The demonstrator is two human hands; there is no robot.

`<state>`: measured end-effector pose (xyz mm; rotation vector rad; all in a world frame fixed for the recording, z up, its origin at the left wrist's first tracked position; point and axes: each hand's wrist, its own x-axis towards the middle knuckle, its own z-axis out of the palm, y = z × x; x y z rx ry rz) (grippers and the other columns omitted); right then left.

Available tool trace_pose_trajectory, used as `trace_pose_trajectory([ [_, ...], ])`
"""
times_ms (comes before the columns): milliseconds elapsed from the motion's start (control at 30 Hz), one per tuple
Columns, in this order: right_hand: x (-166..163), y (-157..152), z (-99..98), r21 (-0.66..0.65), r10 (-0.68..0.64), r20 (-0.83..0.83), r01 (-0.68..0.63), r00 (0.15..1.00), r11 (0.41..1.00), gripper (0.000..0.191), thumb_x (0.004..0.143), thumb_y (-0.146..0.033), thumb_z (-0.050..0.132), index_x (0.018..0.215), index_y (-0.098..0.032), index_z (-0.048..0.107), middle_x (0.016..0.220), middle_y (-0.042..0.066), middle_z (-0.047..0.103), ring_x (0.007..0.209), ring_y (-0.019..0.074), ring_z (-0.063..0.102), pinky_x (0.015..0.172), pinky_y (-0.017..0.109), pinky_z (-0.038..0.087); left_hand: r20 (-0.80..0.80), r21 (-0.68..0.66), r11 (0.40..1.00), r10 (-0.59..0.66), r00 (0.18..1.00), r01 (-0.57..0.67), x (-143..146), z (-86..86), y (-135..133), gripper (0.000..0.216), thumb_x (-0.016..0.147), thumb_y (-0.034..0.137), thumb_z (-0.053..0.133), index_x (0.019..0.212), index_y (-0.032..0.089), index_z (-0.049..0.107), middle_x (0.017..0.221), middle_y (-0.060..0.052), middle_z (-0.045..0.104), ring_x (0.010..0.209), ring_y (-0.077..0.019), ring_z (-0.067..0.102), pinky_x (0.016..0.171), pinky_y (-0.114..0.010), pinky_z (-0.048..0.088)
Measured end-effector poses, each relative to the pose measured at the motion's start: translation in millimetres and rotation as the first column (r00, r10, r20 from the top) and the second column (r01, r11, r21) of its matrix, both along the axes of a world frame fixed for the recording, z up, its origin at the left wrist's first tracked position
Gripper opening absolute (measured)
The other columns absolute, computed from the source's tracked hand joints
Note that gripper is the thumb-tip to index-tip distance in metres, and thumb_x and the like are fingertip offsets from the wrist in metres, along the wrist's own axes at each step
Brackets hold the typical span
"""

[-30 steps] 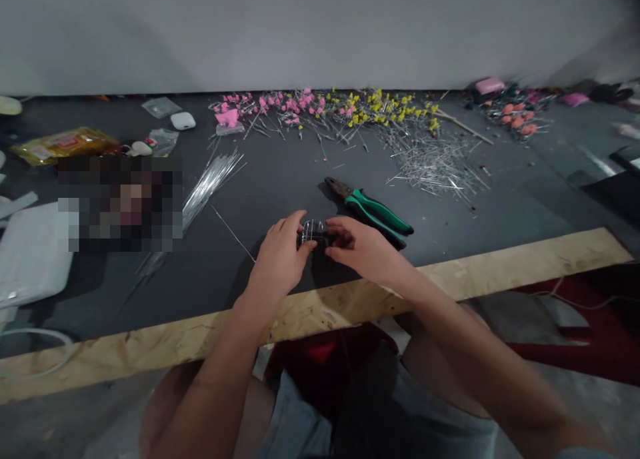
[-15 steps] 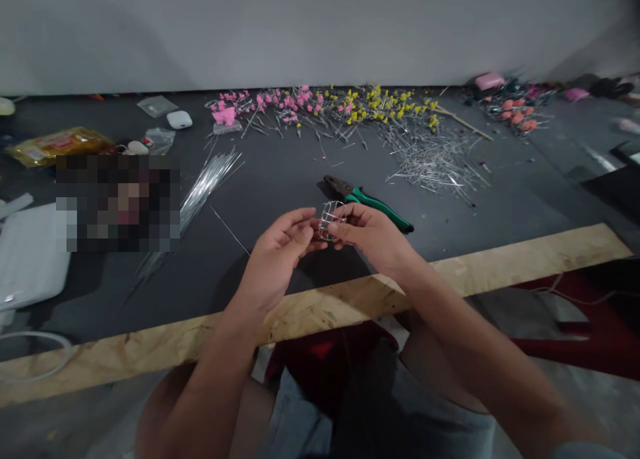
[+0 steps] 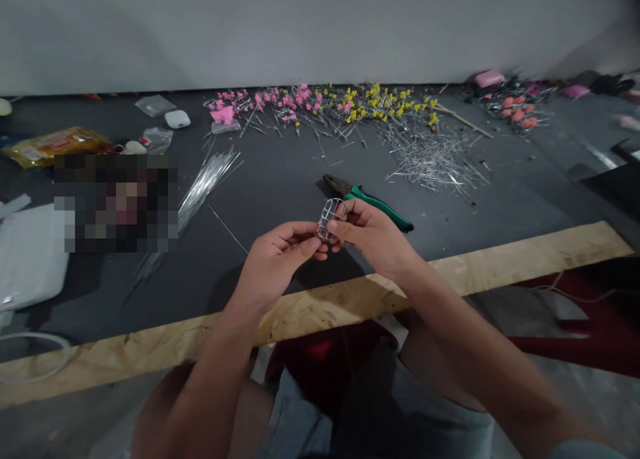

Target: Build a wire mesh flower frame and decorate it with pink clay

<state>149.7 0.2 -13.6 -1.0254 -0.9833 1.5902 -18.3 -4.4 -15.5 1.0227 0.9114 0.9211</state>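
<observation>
A small cage of bent silver wire is held up above the dark table top. My right hand pinches its right side between thumb and fingers. My left hand has its fingers curled, and its fingertips meet the lower left of the wire cage. Green-handled pliers lie on the table just behind my right hand.
A bundle of long silver wires lies to the left. A heap of cut wire pieces and pink and yellow bead stems lie at the back. Bags and a white case sit far left. The table's wooden edge runs in front.
Both hands have lifted the wire cage off the table top. My right hand has turned it upright, and my left hand's fingers have closed in on its lower left.
</observation>
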Motion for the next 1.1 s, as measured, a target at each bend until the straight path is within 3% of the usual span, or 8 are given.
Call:
trace_pose_trajectory([
  [367, 5, -3, 4.2, 0.017, 0.132, 0.038, -0.133, 0.991, 0.991, 0.020, 0.075, -0.015, 0.071, 0.080, -0.018, 0.051, 0.068, -0.007, 0.059, 0.060, 0.0066, 0.060, 0.057, 0.022, 0.050, -0.157, 0.060, 0.998, 0.004, 0.988, 0.005, -5, 5.7, -2, 0.010, 0.077, 0.023, 0.072, 0.086, 0.020, 0.070, 0.075, 0.003, 0.070, 0.067, -0.0079, 0.065, 0.067, -0.019, 0.052],
  [567, 6, -3, 2.5, -0.019, 0.220, 0.041, -0.219, 0.975, 0.976, 0.020, 0.076, -0.018, 0.071, 0.080, -0.019, 0.051, 0.070, -0.006, 0.058, 0.062, 0.0069, 0.058, 0.060, 0.022, 0.050, -0.443, 0.224, 0.967, -0.013, 0.896, 0.125, -13, 10.2, -5, 0.011, 0.083, 0.030, 0.065, 0.090, 0.023, 0.070, 0.075, 0.003, 0.071, 0.072, -0.0100, 0.065, 0.068, -0.021, 0.049],
  [867, 2, -3, -0.5, -0.022, 0.297, 0.036, -0.296, 0.954, 0.955, 0.022, 0.074, -0.024, 0.072, 0.080, -0.021, 0.051, 0.071, -0.005, 0.055, 0.065, 0.0091, 0.057, 0.061, 0.025, 0.050, -0.565, 0.237, 0.957, -0.004, 0.825, 0.167, -21, 14.0, -13, 0.019, 0.085, 0.039, 0.060, 0.090, 0.022, 0.069, 0.079, -0.001, 0.072, 0.075, -0.0159, 0.066, 0.069, -0.026, 0.048],
  [1000, -2, 0, -7.7, -0.045, 0.304, 0.199, -0.301, 0.932, 0.952, 0.021, 0.076, -0.023, 0.069, 0.089, -0.021, 0.053, 0.075, -0.003, 0.056, 0.066, 0.0104, 0.056, 0.059, 0.026, 0.051, -0.749, 0.226, 0.931, -0.021, 0.662, 0.286, -47, 11.7, -2, 0.021, 0.086, 0.040, 0.057, 0.094, 0.026, 0.070, 0.089, -0.002, 0.072, 0.081, -0.0195, 0.065, 0.074, -0.030, 0.048],
  [1100, -6, 2, -11.1, -0.061, 0.290, 0.348, -0.287, 0.892, 0.956, 0.029, 0.078, -0.022, 0.066, 0.103, -0.023, 0.052, 0.075, -0.003, 0.058, 0.059, 0.0105, 0.054, 0.054, 0.026, 0.049, -0.853, 0.389, 0.881, 0.235, 0.467, 0.268, -74, 3.6, 10, 0.022, 0.086, 0.029, 0.053, 0.100, 0.024, 0.070, 0.112, -0.007, 0.067, 0.103, -0.0263, 0.059, 0.095, -0.042, 0.043],
])
